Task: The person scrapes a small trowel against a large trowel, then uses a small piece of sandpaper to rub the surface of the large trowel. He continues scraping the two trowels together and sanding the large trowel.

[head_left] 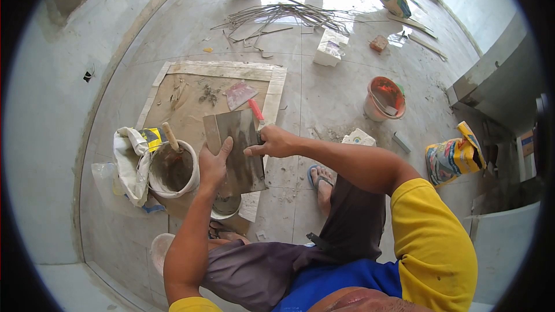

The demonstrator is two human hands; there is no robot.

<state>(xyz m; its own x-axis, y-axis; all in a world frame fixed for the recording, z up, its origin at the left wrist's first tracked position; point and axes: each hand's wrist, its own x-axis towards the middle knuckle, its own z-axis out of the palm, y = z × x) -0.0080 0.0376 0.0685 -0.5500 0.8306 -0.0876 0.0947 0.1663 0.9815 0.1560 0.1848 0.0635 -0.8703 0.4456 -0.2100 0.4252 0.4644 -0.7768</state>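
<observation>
Gripped at both sides, a flat metal plate (236,153) tilts above a brown board (191,84), right of a mortar bucket (193,182). The left hand (214,163) clamps its left edge, thumb spread across the face; the right hand (276,141), fingers curled, closes on the opposite edge.

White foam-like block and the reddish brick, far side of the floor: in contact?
Apart. The head view shows bare floor between the white block and the brick.
</observation>
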